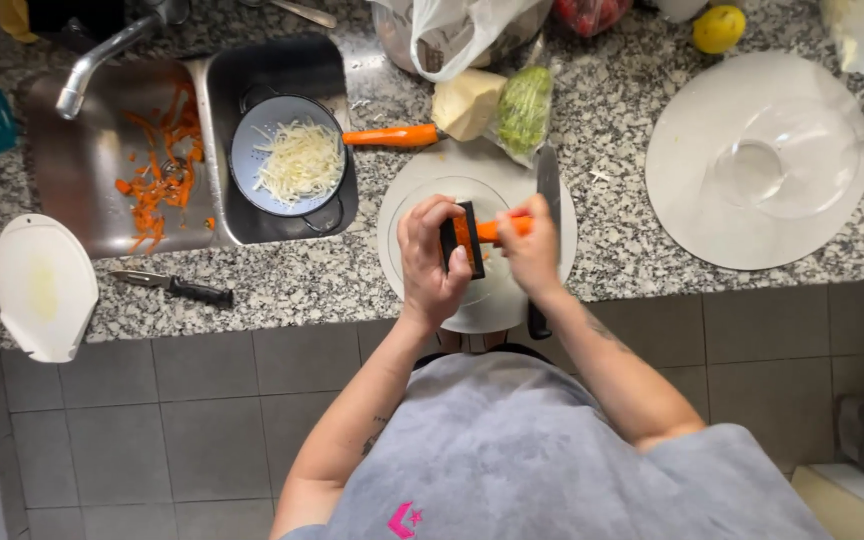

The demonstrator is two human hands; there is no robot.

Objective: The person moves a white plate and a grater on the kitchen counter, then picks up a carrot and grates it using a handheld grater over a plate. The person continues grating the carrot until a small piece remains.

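A granite counter [642,250] fills the upper frame; a steel sink [82,170] sits upper left, holding a colander [252,150] of pale shreds; at centre a white plate [562,215]; above it the left hand [430,262] grips a black grater [469,238]; the right hand [532,250] presses a carrot [497,229] against it.

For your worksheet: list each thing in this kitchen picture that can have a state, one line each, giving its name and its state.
Left hand: gripping black handheld grater, upright.
Right hand: holding peeled orange carrot against grater.
Blue metal colander: in sink, holding pale shreds.
Steel sink basin: strewn with carrot peelings.
Grey tap: no water seen.
Clear glass bowl: upright, empty.
Black-handled small knife: lying flat on counter.
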